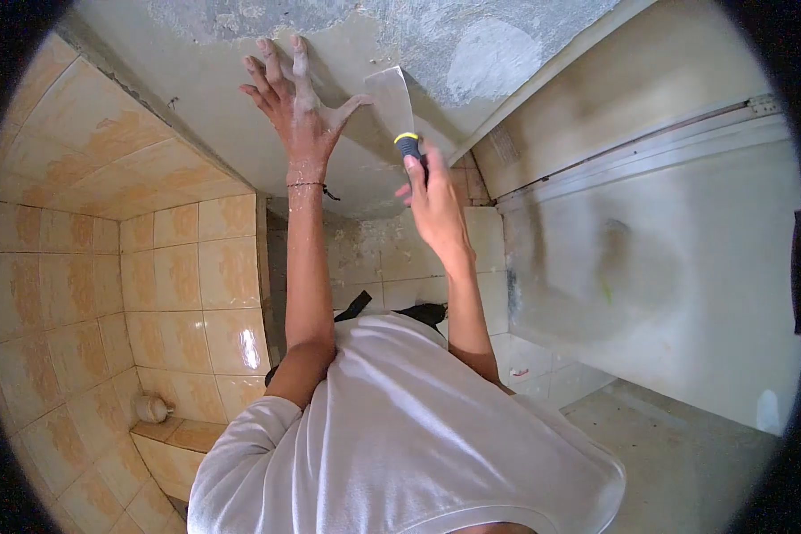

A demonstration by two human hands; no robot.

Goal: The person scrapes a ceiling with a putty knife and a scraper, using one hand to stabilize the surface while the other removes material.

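Observation:
My right hand [436, 205] is wrapped round the dark handle of a putty knife [392, 100], which has a yellow band below its broad metal blade. The blade points up and lies against or close to a beige painted surface [205, 84]. To its left, my left hand [307, 120] rests on that same surface with fingers spread and thumb pointing at the blade. Pale dust covers the fingers. Above both hands the paint gives way to a rough grey patch [418, 44] with a lighter smooth area at its right.
Orange-and-cream tiled walls [178, 267] stand on the left, with a small pale round object [151, 409] on a tiled ledge [187, 434]. At right is a large whitish panel [685, 258]. Grey floor [676, 454] shows at lower right.

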